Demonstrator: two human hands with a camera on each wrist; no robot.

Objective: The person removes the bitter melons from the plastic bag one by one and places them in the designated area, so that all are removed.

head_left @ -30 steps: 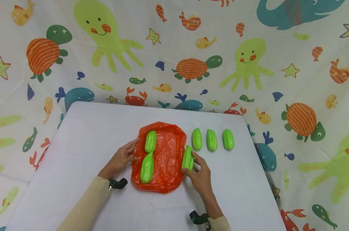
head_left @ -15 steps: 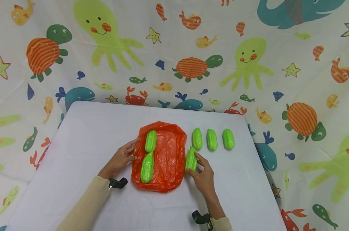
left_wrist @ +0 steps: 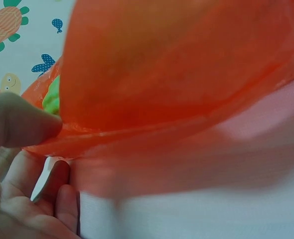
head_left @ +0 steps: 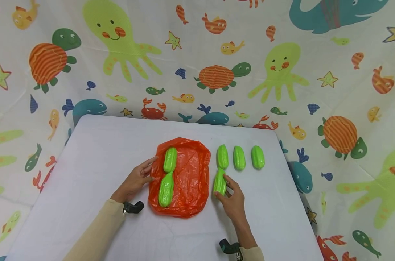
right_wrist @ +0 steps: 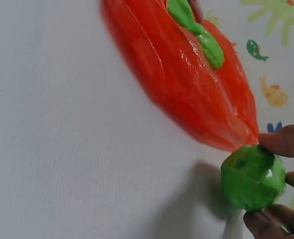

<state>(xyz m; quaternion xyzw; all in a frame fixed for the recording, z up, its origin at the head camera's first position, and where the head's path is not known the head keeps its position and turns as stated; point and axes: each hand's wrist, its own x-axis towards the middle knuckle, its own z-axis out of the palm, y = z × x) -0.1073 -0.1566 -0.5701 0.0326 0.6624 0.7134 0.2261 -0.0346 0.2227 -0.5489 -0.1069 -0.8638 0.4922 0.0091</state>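
A red plastic bag (head_left: 190, 177) lies spread with its rim standing up. Inside, along its left side, are two glossy green ridged toy gourds, the far one (head_left: 170, 159) end to end with the near one (head_left: 166, 190). My left hand (head_left: 136, 181) pinches the bag's left edge; in the left wrist view the thumb (left_wrist: 22, 124) is over the plastic film and the other fingers are below. To the right of the bag, my right hand (head_left: 233, 199) holds another green gourd (head_left: 219, 183) between thumb and fingers. The right wrist view shows its round end (right_wrist: 251, 179) above a shadow.
Three more green gourds stand in a row at the back right: left (head_left: 222, 156), middle (head_left: 239, 158) and right (head_left: 258, 157). A white cloth covers the table (head_left: 99, 152). Behind it hangs a curtain (head_left: 197, 50) printed with sea animals.
My right hand has moved right with its gourd, from over the bag's right rim to beside the bag, just in front of the row. My left hand has stayed at the bag's edge.
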